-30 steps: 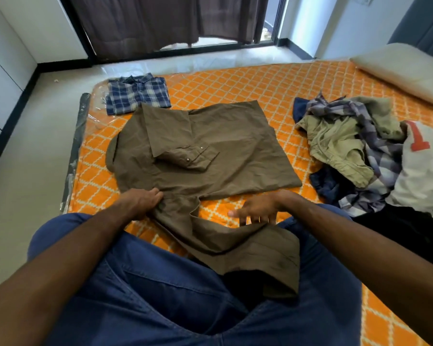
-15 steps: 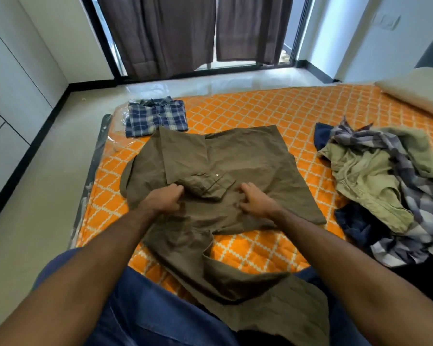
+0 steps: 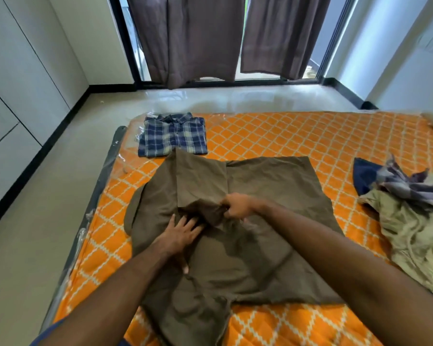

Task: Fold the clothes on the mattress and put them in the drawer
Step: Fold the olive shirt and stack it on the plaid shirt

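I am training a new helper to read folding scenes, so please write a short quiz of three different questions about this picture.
1. True or false: the left hand lies flat with straight fingers on the brown cotton shirt.
2. Which hand pinches a bunched part of the shirt? A) left B) right C) neither
3. Fill in: the folded blue checked shirt lies near the far-left corner of the ______ quilted mattress.

Key: 1 true. 2 B, the right hand. 3 orange.
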A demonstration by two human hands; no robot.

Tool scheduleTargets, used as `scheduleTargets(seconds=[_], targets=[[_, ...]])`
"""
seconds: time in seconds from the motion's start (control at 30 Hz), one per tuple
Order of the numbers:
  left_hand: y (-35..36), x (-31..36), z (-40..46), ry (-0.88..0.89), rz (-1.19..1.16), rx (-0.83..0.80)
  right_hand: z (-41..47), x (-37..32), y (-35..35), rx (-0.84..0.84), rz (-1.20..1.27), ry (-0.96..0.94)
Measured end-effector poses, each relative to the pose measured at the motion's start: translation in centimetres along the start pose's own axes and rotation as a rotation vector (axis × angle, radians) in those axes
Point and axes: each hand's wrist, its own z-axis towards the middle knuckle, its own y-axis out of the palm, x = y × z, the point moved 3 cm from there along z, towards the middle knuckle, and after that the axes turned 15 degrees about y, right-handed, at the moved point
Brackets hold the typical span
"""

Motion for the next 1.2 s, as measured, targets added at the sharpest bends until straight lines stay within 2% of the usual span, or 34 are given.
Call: scheduleTargets(seconds=[0.03, 0.07, 0.1, 0.13, 0.2, 0.23, 0.27, 0.33, 0.47, 0.53, 0.6, 0.77, 0.83, 0.93, 1.03, 1.1, 1.2], targets=[[0.2, -0.3, 0.3, 0.014, -0.034, 0.022, 0.4, 0.3, -1.9, -0.144, 0.093, 0.012], [0.4, -0.4, 0.3, 0.026, -0.056, 0.041, 1.1, 1.0, -4.2, -0.21, 0.196, 0.027], [0.5, -0.4, 0.4, 0.037, -0.07, 0.062, 1.5, 1.6, -7.1, -0.152, 0.286, 0.043], [0.6, -0.6, 0.5, 0.044, -0.073, 0.078, 2.1, 2.4, -10.2, 0.025, 0.382, 0.058], [0.7, -0.7, 0.4, 0.046, -0.067, 0.101, 2.2, 4.6, -15.6, 0.624, 0.662, 0.124], [0.7, -0.6, 0.4, 0.043, -0.069, 0.105, 1.7, 5.8, -16.8, 0.84, 0.821, 0.194], [0.7, -0.7, 0.4, 0.037, -0.073, 0.103, 1.7, 6.7, -17.0, 0.946, 0.902, 0.223], [0.3, -0.3, 0.4, 0.023, -0.067, 0.079, 1.7, 7.1, -14.7, 0.889, 0.768, 0.218], [-0.5, 0.9, 0.0, -0.036, -0.023, 0.021, -0.4, 7.6, -4.3, 0.43, 0.263, 0.019], [-0.6, 2.1, -0.7, -0.067, 0.007, -0.002, -3.2, 8.9, 1.6, 0.287, 0.08, -0.009], [-0.2, 3.4, -1.7, -0.098, 0.015, -0.013, -6.5, 11.1, 6.6, 0.262, -0.032, 0.023], [2.7, 5.2, -4.1, -0.168, -0.102, -0.025, -15.2, 16.9, 13.8, 0.282, -0.098, 0.145], [2.6, 6.0, -4.8, -0.18, -0.078, 0.003, -16.8, 18.3, 14.5, 0.293, -0.14, 0.174], [1.0, 8.2, -4.9, -0.116, 0.011, 0.154, -18.6, 19.2, 14.4, 0.298, -0.164, 0.211], [0.5, 10.4, -3.3, -0.021, -0.055, 0.253, -19.5, 20.3, 14.3, 0.159, -0.274, 0.232], [0.4, 12.0, -1.9, 0.058, -0.143, 0.252, -19.9, 20.8, 14.5, 0.121, -0.392, 0.201], [0.0, 14.9, -0.7, 0.08, -0.277, 0.118, -20.6, 21.5, 15.3, 0.218, -0.401, 0.142]])
